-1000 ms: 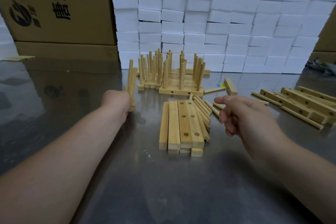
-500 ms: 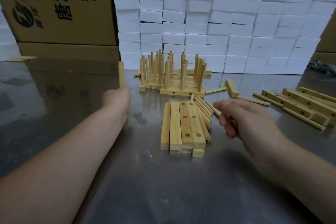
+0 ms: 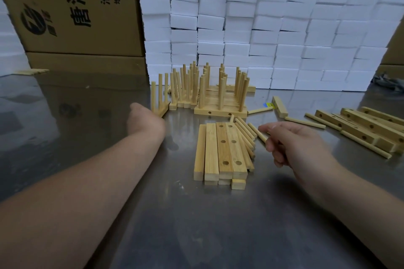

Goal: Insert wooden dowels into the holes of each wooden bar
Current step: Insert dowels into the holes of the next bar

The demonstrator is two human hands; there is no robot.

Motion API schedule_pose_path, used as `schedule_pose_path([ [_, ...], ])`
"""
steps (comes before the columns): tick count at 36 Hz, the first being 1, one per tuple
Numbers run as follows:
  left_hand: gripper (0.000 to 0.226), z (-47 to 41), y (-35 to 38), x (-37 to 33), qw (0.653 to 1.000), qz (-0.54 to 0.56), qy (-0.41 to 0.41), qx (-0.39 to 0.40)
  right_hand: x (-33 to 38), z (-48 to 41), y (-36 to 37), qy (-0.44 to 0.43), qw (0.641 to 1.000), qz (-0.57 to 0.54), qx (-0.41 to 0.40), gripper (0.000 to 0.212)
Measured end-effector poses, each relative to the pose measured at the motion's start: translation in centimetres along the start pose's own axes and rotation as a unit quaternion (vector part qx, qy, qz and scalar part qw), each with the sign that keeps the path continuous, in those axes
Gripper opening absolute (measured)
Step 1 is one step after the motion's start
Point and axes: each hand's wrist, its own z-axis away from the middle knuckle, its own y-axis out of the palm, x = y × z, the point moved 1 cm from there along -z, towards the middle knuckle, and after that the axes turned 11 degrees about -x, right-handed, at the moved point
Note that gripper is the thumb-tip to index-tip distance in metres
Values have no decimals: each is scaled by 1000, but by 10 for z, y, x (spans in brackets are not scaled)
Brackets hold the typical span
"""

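As it stands, the leftmost bar (image 3: 163,111) bears three upright dowels (image 3: 160,91).

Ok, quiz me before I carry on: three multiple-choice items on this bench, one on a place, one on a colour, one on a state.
1. Where do the loose dowels lie relative to the centre bar stack? A left side; B right side; C on a carton.
2. The foam blocks behind are? A white; B blue; C black.
3. The holes in that stack are? A empty; B filled; C taped.
Key: B, they lean along its right edge; A, the whole wall is white; A, dark open holes show.
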Motion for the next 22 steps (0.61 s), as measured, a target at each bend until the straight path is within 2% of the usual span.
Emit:
schedule_pose_path([
  [7, 35, -23, 18, -3, 997, -80, -5, 1, -1, -3, -3, 3, 1000, 12, 4, 19],
  [10, 35, -34, 29, -3, 994, -107, -9, 7, -1, -9, -6, -28, 996, 74, -30, 17],
  [13, 33, -44, 40, -4, 993, -114, 4, 20, 2, -27, -23, -107, 965, 210, -115, 15],
  [15, 30, -49, 46, -6, 993, -111, 26, 32, 4, -39, -36, -122, 943, 272, -149, 14],
  [19, 29, -53, 54, -7, 990, -105, 63, 67, -10, -53, -41, -78, 914, 382, -113, 31],
  [22, 28, -55, 56, -8, 987, -111, 80, 83, -20, -57, -31, -80, 888, 447, -70, 42],
])
